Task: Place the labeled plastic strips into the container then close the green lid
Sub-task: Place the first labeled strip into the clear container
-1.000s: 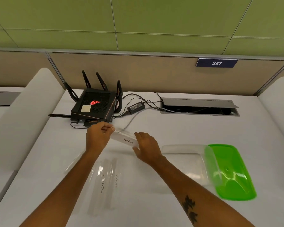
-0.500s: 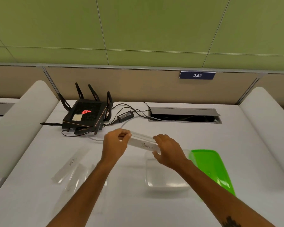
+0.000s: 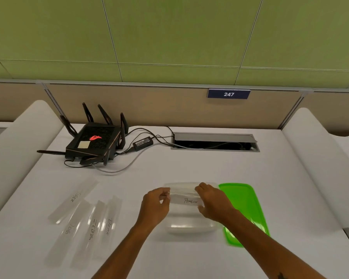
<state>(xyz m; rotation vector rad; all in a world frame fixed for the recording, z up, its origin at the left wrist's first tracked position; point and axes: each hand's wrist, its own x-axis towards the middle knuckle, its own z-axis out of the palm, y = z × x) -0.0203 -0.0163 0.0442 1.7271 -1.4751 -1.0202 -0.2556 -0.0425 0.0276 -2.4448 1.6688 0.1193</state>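
table [image 3: 189, 170]: white desk surface, holds everything below; tan partition and green wall panels behind it
partition sign [image 3: 228, 94]: dark blue plate, reads 247, on the tan panel at back
cable hatch [image 3: 215, 141]: grey recessed opening at rear of table, lid tipped up, wires running into it
router [image 3: 95, 141]: black, several antennas, red logo lit, pale sticker on top; back left of table
power brick [image 3: 143, 141]: small black adapter between router and hatch, cables attached
green lid [image 3: 244, 210]: off the box, lying just right of it, partly under the right forearm
container [image 3: 189, 222]: clear plastic tub, open, centre of table, left edge of green lid touching or just beside it, cannot tell which
loose strips: four clear ones on the table left of the container, well apart from it
Tiger strip [image 3: 74, 199]: farthest left, angled
Dog strip [image 3: 68, 230]: next one, writing blurry
Zebra strip [image 3: 91, 232]: roughly upright in frame
Bear strip [image 3: 109, 226]: nearest the left forearm
Penguin strip [image 3: 186, 199]: held level over the open container, label facing up
left hand [image 3: 155, 208]: fingers pinched on the left end of the Penguin strip
right hand [image 3: 215, 202]: thumb and fingers clamped on the right end of the Penguin strip
tattoo [image 3: 280, 275]: dark mark on right forearm at bottom edge, mostly cut off
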